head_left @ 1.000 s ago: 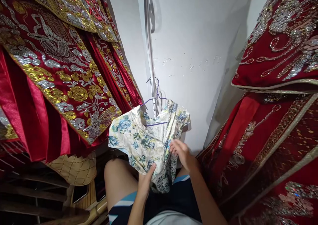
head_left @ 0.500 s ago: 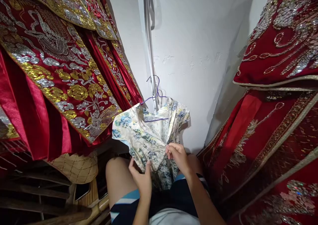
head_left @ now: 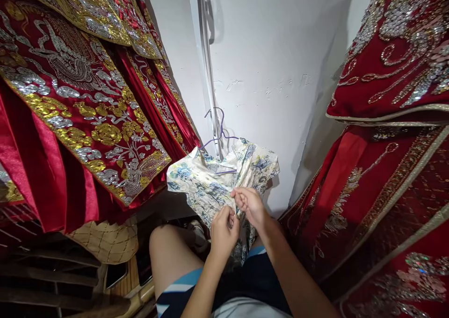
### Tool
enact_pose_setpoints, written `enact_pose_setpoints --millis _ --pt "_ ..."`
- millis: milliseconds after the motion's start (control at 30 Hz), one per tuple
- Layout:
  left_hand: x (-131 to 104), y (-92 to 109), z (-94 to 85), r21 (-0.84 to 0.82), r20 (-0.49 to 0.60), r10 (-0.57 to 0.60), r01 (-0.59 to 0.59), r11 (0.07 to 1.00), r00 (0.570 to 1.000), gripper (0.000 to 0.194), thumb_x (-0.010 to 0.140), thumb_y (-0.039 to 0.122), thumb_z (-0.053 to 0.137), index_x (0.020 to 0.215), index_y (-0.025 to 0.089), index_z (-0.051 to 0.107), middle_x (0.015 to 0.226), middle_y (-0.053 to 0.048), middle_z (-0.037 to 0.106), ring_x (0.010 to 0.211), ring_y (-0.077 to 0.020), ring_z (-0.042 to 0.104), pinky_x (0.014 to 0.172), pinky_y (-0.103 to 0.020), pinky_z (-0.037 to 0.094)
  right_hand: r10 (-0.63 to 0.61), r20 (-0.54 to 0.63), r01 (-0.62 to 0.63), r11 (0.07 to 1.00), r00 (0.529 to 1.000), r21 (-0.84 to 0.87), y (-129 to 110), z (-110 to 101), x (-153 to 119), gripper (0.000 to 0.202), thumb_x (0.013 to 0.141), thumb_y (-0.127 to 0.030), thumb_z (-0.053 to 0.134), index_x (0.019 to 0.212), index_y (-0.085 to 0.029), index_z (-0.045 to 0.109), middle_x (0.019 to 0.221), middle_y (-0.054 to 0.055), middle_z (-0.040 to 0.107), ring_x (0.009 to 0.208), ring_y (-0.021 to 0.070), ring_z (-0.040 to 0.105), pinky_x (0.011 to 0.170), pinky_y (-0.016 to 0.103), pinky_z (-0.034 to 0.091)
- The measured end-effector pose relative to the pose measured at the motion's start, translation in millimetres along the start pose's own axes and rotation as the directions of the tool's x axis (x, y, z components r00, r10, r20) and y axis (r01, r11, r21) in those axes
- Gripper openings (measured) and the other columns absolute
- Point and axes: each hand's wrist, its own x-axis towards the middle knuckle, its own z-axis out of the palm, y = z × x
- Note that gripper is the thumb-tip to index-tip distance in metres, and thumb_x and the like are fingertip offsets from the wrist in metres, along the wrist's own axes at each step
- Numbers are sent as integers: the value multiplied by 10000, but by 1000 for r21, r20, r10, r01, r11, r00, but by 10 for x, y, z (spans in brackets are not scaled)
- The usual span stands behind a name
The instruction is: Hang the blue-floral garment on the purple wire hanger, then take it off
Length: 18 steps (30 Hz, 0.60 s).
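A cream garment with blue and yellow flowers (head_left: 206, 187), short-sleeved with a crossed V-neck, hangs in front of me on a purple wire hanger (head_left: 222, 124). My right hand (head_left: 249, 205) pinches the cloth where the front edges cross. Just below and to the left, my left hand (head_left: 225, 227) is closed with its fingertips on the front of the same garment. The two hands are close together. The lower part of the garment falls between my knees, partly hidden by my hands and forearms.
A red costume with gold and silver sequins (head_left: 105, 117) hangs at left, and another beaded red costume (head_left: 393, 168) at right. Behind the hanger, a metal strip (head_left: 206, 61) runs down the white wall (head_left: 266, 42). At lower left are a wooden chair (head_left: 128, 273) and a phone (head_left: 116, 274).
My left hand has moved right and up from the garment's lower left side to its middle, its fingers closing. My right hand has risen slightly. The garment has shifted right and its shoulders are spread wider.
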Motion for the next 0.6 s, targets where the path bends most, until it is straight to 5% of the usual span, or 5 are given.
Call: enact_pose_setpoints --millis 233,400,467,533,600 --pt "202 156 -70 341 331 -82 -39 939 940 114 809 102 499 815 216 486 838 -45 614 733 -212 581 590 -296 264 -148 49 142 984 988 103 -848 221 542 143 742 -253 615 663 -134 609 435 -76 396 366 42 233 381 220 109" --pt "389 97 -254 292 445 -85 -55 955 892 146 823 74 499 802 208 555 788 -39 647 722 -209 612 588 -279 304 -205 60 202 978 977 55 -904 260 446 180 785 -288 618 686 -138 627 445 -58 438 376 50 311 381 199 178" --pt "512 105 -400 136 369 -3 -51 989 930 144 876 109 495 840 211 590 783 -21 656 699 -185 608 607 -267 355 -229 64 229 973 971 11 -842 241 368 196 792 -307 631 686 -142 635 454 -50 463 390 54 351 386 191 206" --pt "676 168 -581 -14 164 102 -101 995 981 124 939 184 495 919 212 614 810 -12 663 698 -164 604 647 -264 404 -253 74 255 967 965 -23 -791 218 308 216 802 -330 637 681 -151 633 455 -48 472 395 57 362 387 189 219" --pt "872 273 -767 -77 -73 183 -188 979 980 134 973 260 505 1001 206 624 783 -4 640 681 -152 586 665 -263 426 -269 100 276 959 958 -68 -766 199 272 240 816 -360 633 687 -158 639 453 -46 479 394 63 364 386 194 228"
